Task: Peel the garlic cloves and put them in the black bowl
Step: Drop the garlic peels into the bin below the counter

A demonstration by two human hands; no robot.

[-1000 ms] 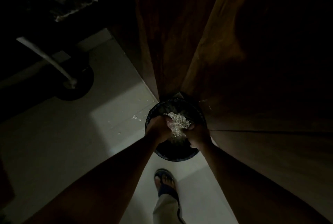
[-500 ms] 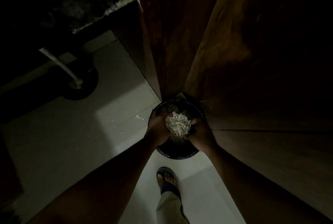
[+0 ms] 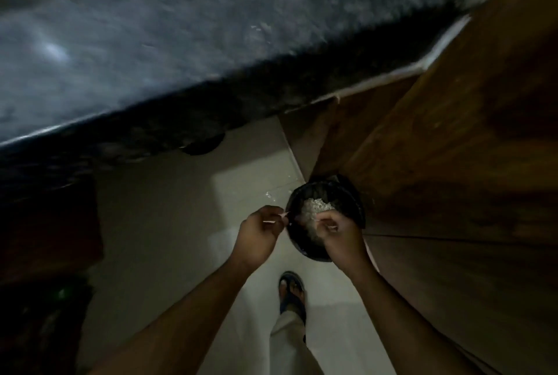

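A black round container (image 3: 356, 208) stands on the pale floor against a wooden cabinet. A heap of pale garlic skins (image 3: 315, 207) lies inside it. My left hand (image 3: 258, 234) hovers just left of the rim, its fingers curled and pinching a thin sliver of skin. My right hand (image 3: 339, 237) is over the container's near side, fingers curled, with small pale bits of skin between them. The two hands are apart. No whole garlic cloves show in this dim light.
A dark speckled stone countertop (image 3: 181, 42) fills the top of the view, blurred. The wooden cabinet (image 3: 453, 148) rises on the right. My sandalled foot (image 3: 291, 293) and trouser leg are below the hands. Skin scraps (image 3: 271, 195) lie on the floor tiles.
My hands, cupped together around the heap of skins, have parted and the heap now lies in the container. The view has tilted up, bringing the countertop into sight.
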